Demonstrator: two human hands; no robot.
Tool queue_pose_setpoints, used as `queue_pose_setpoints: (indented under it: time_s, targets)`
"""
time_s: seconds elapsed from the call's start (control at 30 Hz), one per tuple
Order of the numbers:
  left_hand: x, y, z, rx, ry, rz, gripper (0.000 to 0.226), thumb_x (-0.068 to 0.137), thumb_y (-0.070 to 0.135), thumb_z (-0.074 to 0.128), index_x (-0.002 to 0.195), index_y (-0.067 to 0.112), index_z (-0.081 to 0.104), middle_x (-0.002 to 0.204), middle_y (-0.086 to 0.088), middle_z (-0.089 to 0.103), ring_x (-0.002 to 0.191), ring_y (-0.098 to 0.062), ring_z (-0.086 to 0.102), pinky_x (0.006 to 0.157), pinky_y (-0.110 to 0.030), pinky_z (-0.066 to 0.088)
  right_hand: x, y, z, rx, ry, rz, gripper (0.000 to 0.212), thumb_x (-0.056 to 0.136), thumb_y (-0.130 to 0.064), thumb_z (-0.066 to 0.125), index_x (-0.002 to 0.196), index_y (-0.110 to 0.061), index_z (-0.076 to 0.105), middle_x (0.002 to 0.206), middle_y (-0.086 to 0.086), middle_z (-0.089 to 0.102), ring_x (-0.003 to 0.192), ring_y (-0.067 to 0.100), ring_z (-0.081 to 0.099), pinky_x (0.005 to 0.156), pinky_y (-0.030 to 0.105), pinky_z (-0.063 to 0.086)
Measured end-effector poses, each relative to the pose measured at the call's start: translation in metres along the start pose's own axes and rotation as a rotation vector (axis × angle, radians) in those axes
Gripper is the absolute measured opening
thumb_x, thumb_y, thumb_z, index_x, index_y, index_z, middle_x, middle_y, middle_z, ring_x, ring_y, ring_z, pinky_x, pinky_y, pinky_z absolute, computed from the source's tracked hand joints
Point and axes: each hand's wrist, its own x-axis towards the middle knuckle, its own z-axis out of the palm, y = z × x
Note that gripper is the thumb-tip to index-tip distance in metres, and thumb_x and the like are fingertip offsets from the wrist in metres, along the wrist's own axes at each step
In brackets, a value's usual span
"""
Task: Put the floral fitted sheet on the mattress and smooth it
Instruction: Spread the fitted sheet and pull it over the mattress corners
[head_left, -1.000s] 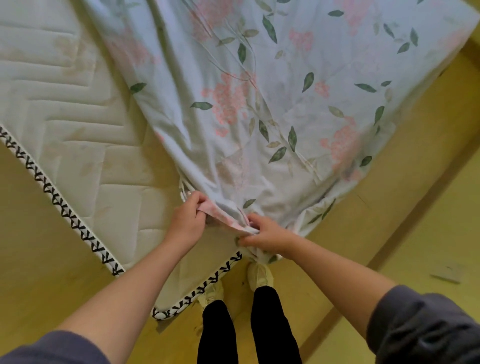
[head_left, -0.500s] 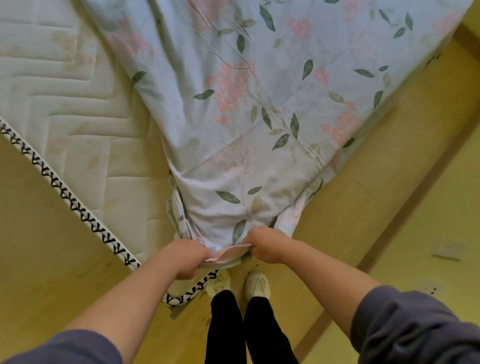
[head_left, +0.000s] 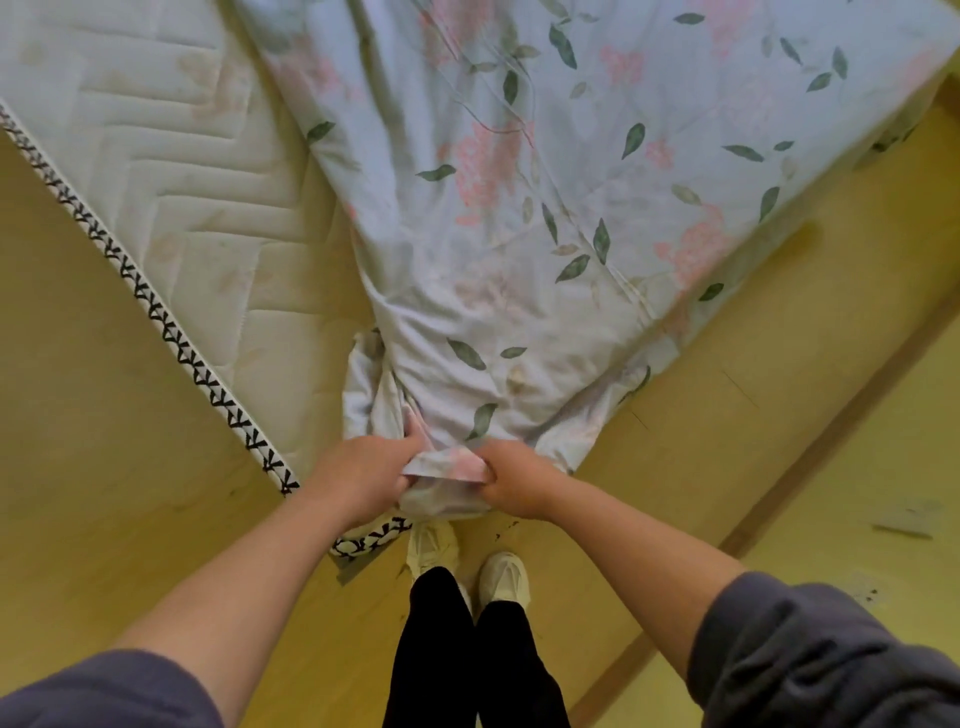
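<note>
The floral fitted sheet (head_left: 545, 208), pale blue with pink blossoms and green leaves, lies over the right part of the white quilted mattress (head_left: 171, 176). Its corner is stretched down over the mattress's near corner. My left hand (head_left: 363, 475) and my right hand (head_left: 511, 480) both grip the bunched sheet hem at that corner, close together. A black-and-white patterned trim runs along the mattress edge (head_left: 156, 312) and shows just below my left hand. The left part of the mattress is bare.
The mattress rests on a yellowish wooden floor (head_left: 104, 467). My feet in pale shoes (head_left: 467, 561) stand just below the mattress corner. A wooden skirting strip (head_left: 810, 441) and a wall run diagonally at the right.
Both hands have pulled the sheet corner toward me and down over the mattress corner. The sheet covers more of the near corner than before.
</note>
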Motion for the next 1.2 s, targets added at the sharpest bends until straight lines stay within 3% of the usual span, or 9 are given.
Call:
queue_pose_setpoints:
  time_s: [0.1,0.3,0.37,0.5,0.7,0.83,1.0,1.13,1.2]
  targets:
    - [-0.028,-0.002,0.010,0.271,-0.097,0.073,0.006,0.091,0.033,0.046,0.095,0.029,0.044,0.099,0.002,0.064,0.086,-0.021,0.062,0.064,-0.032,0.043,-0.002,-0.007,0.010,-0.123,-0.089,0.070,0.018,0.083,-0.004,0.043,0.068,-0.011,0.048,0.070,0.006,0.052,0.069,0.026,0.050,0.055,0.032,0.034]
    - [-0.032,-0.038,-0.013,0.213,0.344,-0.119,0.014,0.079,0.002,0.054,0.085,0.014,0.055,0.086,-0.007,0.058,0.080,-0.028,0.053,0.064,-0.035,0.039,-0.004,-0.009,0.033,-0.204,-0.123,0.177,0.030,0.091,-0.008,0.040,0.061,-0.013,0.040,0.065,0.005,0.044,0.058,0.022,0.038,0.053,0.032,0.030]
    - [-0.027,-0.046,-0.018,0.024,0.277,-0.122,0.012,0.084,0.005,0.046,0.091,0.014,0.049,0.086,-0.009,0.059,0.076,-0.030,0.053,0.059,-0.034,0.034,-0.004,-0.010,0.038,-0.199,-0.072,0.229,0.033,0.093,-0.012,0.040,0.060,-0.013,0.037,0.061,0.005,0.041,0.054,0.021,0.034,0.051,0.032,0.027]
    - [-0.033,-0.058,-0.011,0.227,0.060,0.050,0.005,0.091,0.022,0.044,0.094,0.018,0.045,0.087,-0.010,0.062,0.072,-0.028,0.052,0.055,-0.031,0.032,-0.004,-0.021,0.051,-0.253,-0.052,0.323,0.031,0.090,-0.012,0.044,0.059,-0.015,0.040,0.063,0.003,0.041,0.055,0.020,0.037,0.052,0.032,0.030]
    - [-0.048,-0.076,0.021,0.398,-0.007,0.110,0.007,0.091,0.015,0.044,0.097,0.014,0.048,0.075,-0.004,0.053,0.065,-0.023,0.045,0.052,-0.031,0.030,0.008,-0.037,0.090,-0.201,0.038,0.369,0.020,0.090,-0.009,0.041,0.076,-0.015,0.053,0.078,0.003,0.052,0.078,0.026,0.052,0.052,0.028,0.032]
    - [-0.049,-0.083,0.042,0.419,0.106,0.244,0.028,0.086,0.007,0.049,0.112,0.016,0.053,0.103,-0.003,0.055,0.095,-0.022,0.050,0.085,-0.036,0.038,0.011,-0.037,0.106,-0.133,0.088,0.267,0.035,0.092,-0.010,0.040,0.121,-0.018,0.057,0.097,0.003,0.060,0.093,0.027,0.057,0.066,0.031,0.039]
    - [-0.040,-0.084,0.034,0.134,0.514,-0.081,0.027,0.087,0.015,0.054,0.113,0.013,0.051,0.110,-0.010,0.049,0.101,-0.028,0.045,0.088,-0.041,0.034,0.021,-0.052,0.110,-0.025,0.243,0.197,0.013,0.094,-0.021,0.043,0.092,-0.020,0.056,0.083,0.000,0.059,0.079,0.025,0.055,0.061,0.032,0.041]
    - [-0.033,-0.083,0.025,-0.422,0.559,-0.165,0.018,0.093,0.010,0.044,0.100,0.010,0.060,0.096,-0.006,0.053,0.084,-0.022,0.047,0.069,-0.031,0.036,0.022,-0.065,0.105,0.007,0.217,0.067,0.041,0.089,-0.046,0.050,0.124,-0.026,0.052,0.136,-0.015,0.049,0.091,0.016,0.060,0.072,0.031,0.048]
    - [-0.032,-0.078,0.022,-0.707,0.538,-0.141,0.023,0.093,0.008,0.040,0.097,0.013,0.062,0.092,-0.002,0.059,0.079,-0.017,0.050,0.063,-0.027,0.036,0.024,-0.069,0.106,-0.094,0.154,0.094,0.027,0.092,-0.038,0.053,0.108,-0.018,0.059,0.105,-0.004,0.064,0.087,0.020,0.060,0.067,0.031,0.045]
